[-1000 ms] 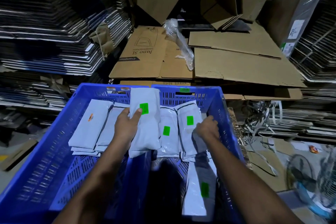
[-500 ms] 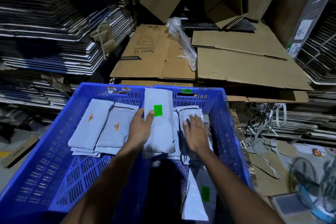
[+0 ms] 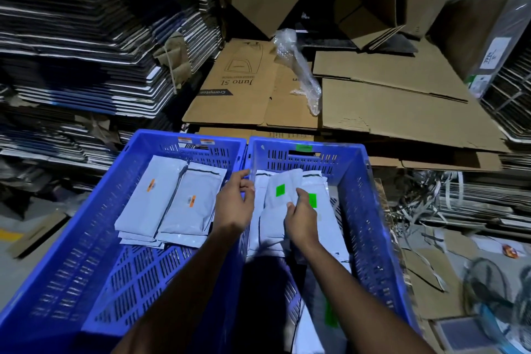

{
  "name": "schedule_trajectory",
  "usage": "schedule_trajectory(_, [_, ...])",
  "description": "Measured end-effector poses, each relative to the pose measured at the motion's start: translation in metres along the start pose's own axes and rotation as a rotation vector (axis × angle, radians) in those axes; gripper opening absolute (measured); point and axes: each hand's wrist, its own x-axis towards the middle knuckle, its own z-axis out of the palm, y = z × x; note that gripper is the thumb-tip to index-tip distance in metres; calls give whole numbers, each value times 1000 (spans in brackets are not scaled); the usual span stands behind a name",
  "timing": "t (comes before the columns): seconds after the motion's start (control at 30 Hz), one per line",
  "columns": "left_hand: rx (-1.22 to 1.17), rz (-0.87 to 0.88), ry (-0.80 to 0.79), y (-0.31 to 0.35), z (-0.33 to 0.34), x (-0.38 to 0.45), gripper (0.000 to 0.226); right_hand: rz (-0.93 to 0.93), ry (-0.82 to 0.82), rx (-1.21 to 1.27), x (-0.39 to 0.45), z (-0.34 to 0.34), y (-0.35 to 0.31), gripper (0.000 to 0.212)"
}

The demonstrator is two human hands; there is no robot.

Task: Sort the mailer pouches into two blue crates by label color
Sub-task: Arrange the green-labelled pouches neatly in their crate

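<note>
Two blue crates stand side by side. The left crate (image 3: 86, 238) holds grey mailer pouches with orange labels (image 3: 169, 201). In the right crate (image 3: 370, 210) lies a pile of pouches with green labels. The top green-label pouch (image 3: 280, 191) rests tilted on that pile. My right hand (image 3: 301, 220) pinches its lower right part between thumb and fingers, partly covering a second green label (image 3: 313, 200). Hovering over the wall between the crates, my left hand (image 3: 234, 205) has loosely curled fingers at the pile's left edge and nothing in them. Another green-label pouch (image 3: 330, 313) lies near the front, under my right forearm.
Flattened cardboard sheets (image 3: 388, 106) and a strip of bubble wrap (image 3: 301, 75) lie behind the crates. Stacks of flat cartons (image 3: 86, 52) rise on the left. Loose strapping (image 3: 431, 204), scrap card and a fan (image 3: 494, 296) crowd the floor on the right.
The green-label pouch my left hand held upright has come down onto the right crate's pile. My left hand let go of it, and my right hand shifted from the pile onto this pouch.
</note>
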Motion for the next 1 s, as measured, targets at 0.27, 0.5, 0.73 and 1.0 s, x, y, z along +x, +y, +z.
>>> schedule_trajectory(0.27, [21,139,24,-15,6,-7,37,-92,-146,-195,12,28,14,47])
schedule_trajectory(0.5, [177,255,53,-21,13,-8,34,-404,-34,-674,18,38,2,61])
schedule_trajectory(0.73, [197,346,44,-23,14,-10,41,-310,-320,-785,31,61,27,68])
schedule_trajectory(1.0, [209,299,-5,-27,14,-9,42,-270,-367,-871,31,64,25,67])
